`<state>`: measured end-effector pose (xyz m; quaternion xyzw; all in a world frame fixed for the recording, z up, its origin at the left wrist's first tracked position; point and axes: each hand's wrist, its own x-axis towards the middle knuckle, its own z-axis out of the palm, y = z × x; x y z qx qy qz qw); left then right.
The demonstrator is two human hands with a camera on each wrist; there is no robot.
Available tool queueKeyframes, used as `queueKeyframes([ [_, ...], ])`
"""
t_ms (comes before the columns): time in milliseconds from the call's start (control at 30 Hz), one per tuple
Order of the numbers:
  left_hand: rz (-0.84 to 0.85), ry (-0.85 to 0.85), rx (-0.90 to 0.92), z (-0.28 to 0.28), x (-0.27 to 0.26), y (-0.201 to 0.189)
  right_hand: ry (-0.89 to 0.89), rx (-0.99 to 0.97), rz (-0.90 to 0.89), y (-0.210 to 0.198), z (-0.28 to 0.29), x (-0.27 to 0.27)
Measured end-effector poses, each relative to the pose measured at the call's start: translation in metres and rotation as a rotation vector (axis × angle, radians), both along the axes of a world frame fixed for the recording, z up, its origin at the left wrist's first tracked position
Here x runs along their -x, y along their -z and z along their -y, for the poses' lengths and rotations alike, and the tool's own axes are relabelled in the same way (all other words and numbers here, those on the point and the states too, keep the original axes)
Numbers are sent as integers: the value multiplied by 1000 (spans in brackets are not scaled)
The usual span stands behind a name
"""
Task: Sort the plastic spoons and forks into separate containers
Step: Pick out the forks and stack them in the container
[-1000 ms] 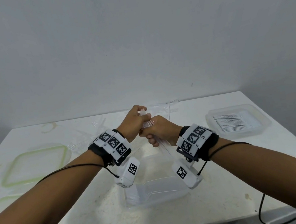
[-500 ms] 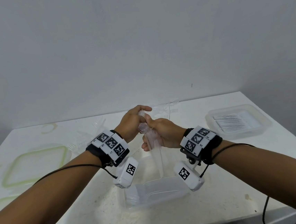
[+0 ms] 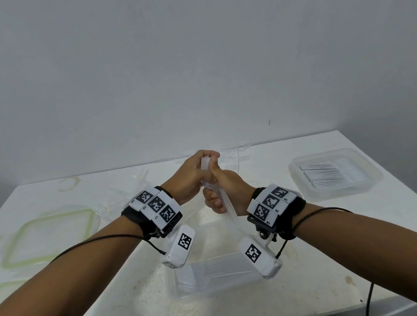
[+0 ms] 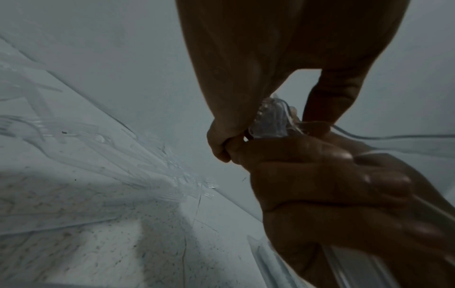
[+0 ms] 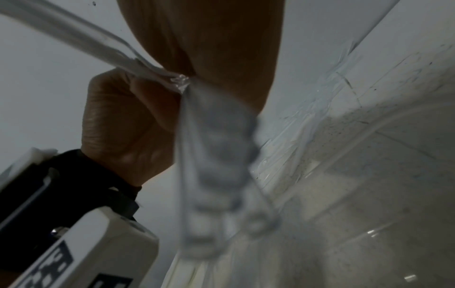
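Both hands meet above the table's middle on one bundle of clear plastic cutlery [image 3: 206,163], whose ribbed, tine-like ends point up. My right hand [image 3: 227,191] grips the bundle round its handles, which slant down toward my right wrist. My left hand [image 3: 191,177] pinches the bundle's top end between thumb and fingers; the left wrist view shows that pinch on the stacked heads [image 4: 270,117] above the right fist [image 4: 332,185]. In the right wrist view the handles [image 5: 221,175] hang blurred in front of the lens. A clear container [image 3: 214,282] sits below the hands. Another container [image 3: 302,166] at the right holds stacked cutlery.
Loose clear cutlery [image 3: 138,182] lies at the back left of the white table, with more at the back [image 3: 240,152]. Two green-rimmed lids [image 3: 10,258] lie at the left. A black cable [image 3: 369,300] hangs over the front right edge.
The bundle has swung from near upright to slanting toward my right wrist. My left hand has moved up to pinch its top end, and my right hand keeps its grip.
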<state>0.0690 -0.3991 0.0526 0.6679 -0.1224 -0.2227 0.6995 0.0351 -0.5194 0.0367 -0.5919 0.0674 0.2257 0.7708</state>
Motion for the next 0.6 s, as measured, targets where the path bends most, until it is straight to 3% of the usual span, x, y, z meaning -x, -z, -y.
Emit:
queueKeyframes([
  [133,27,41,-35,-4,1,1,-24,12,-32,1,-1,-1],
  [433,89,-218,-166,-7,-7,5,-273,-251,-75,-8,9,0],
  [600,197,-230,-204,-4,-7,8,-281,-305,-24,-6,7,0],
])
